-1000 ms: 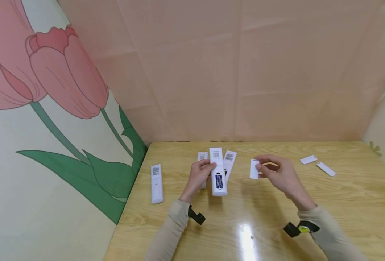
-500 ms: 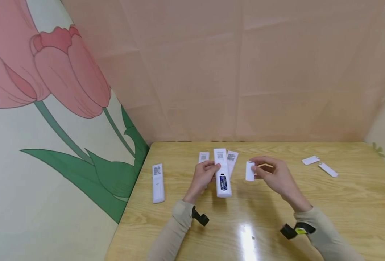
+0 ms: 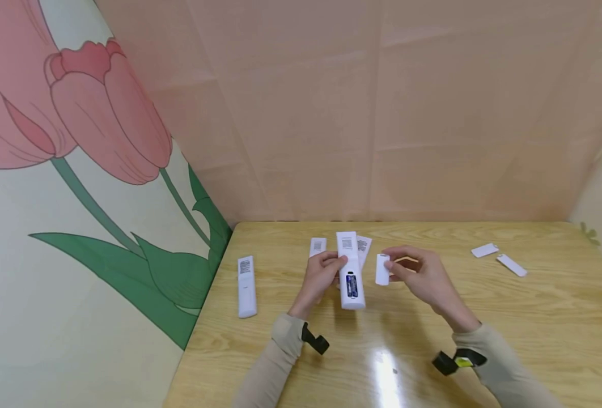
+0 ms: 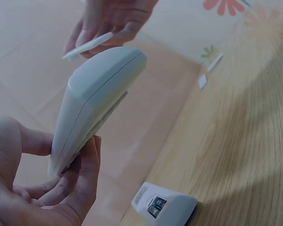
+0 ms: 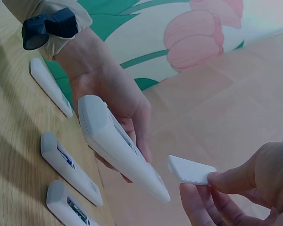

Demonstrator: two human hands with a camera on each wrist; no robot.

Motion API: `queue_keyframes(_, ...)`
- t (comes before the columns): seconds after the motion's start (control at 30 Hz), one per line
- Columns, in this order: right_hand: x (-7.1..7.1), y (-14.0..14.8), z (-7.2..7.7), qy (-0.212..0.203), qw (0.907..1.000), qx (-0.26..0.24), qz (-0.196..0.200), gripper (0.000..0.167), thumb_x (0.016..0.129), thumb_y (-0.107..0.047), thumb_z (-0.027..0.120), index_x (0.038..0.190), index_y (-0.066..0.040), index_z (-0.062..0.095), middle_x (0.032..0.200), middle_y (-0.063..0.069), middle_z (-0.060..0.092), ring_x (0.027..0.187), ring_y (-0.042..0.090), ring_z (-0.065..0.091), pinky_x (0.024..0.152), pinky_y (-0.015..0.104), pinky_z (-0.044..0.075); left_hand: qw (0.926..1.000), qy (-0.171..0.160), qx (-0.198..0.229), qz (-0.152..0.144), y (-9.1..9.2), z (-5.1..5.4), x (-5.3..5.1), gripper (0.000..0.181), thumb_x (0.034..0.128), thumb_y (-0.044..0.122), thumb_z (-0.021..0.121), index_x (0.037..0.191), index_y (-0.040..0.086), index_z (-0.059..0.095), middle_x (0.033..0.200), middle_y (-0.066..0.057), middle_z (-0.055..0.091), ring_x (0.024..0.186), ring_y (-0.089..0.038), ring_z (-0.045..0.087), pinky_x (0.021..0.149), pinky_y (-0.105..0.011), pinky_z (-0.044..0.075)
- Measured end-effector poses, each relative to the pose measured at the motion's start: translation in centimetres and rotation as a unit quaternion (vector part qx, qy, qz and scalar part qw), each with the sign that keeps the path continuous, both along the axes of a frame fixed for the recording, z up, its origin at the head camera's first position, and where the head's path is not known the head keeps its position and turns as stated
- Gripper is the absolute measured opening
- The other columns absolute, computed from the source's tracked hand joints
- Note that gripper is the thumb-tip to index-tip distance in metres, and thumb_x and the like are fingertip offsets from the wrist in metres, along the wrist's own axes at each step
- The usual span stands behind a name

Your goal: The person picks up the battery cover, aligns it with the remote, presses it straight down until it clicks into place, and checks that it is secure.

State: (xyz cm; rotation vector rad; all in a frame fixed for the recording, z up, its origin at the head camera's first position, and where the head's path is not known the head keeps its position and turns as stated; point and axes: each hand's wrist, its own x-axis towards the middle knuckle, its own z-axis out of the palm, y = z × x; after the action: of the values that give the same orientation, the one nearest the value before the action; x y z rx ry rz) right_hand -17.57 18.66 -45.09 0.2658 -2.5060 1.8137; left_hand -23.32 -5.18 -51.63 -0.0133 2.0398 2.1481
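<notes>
From where I sit at the feeds, the far left is a wall with a tulip mural (image 3: 112, 107), and below it, along the left of the bench (image 3: 561, 328), lies a white remote (image 3: 247, 287), back up, with its cover seated. Moving right, a second remote (image 3: 318, 245) lies farther off, partly hidden behind the left hand (image 3: 320, 276); the right wrist view shows me its bay uncovered, with something blue inside. My left hand grips a third remote (image 3: 351, 266) by its left edge, thumb on the back face, and holds it up over the bench. Its label end points to the far side, its bay end towards the near side, and two dark blue batteries (image 3: 352, 286) sit in the uncovered bay. Behind it, slightly right, a fourth remote (image 3: 364, 249) rests at a slant on the bench; its bay is uncovered too, with something green inside. Just right of the held remote, not touching it, I see a white battery cover (image 3: 382, 270) pinched between thumb and fingers of the right hand (image 3: 417, 275), also raised. Well to the right, towards the far edge, two loose covers lie close together, the left cover (image 3: 485, 250) a little farther away than the right cover (image 3: 512, 264).
</notes>
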Motion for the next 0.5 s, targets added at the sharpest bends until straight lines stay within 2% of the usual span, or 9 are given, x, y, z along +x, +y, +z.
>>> queue_keyframes(0.3,0.02,-0.36,-0.44,0.004,0.9998,-0.016,0.011,0.028,0.102,0.003,0.067,0.129,0.008,0.070,0.118,0.029,0.068,0.097,0.018,0.075,0.080,0.041,0.067,0.9999,0.001,-0.007,-0.014,0.42,-0.15,0.43,0.035,0.1011,0.025,0.074,0.126,0.000,0.072,0.107,-0.012,0.081,0.079,-0.013,0.072,0.070,-0.033,0.062)
queue_keyframes(0.5,0.08,-0.67,-0.69,0.006,0.9997,-0.018,0.016,0.026,0.101,0.004,0.067,0.127,0.008,0.070,0.117,0.029,0.068,0.099,0.023,0.075,0.078,0.038,0.067,0.9999,-0.005,-0.002,-0.012,0.60,-0.11,0.53,0.036,0.1008,0.026,0.075,0.127,0.002,0.073,0.107,-0.011,0.081,0.082,-0.017,0.074,0.074,-0.036,0.064)
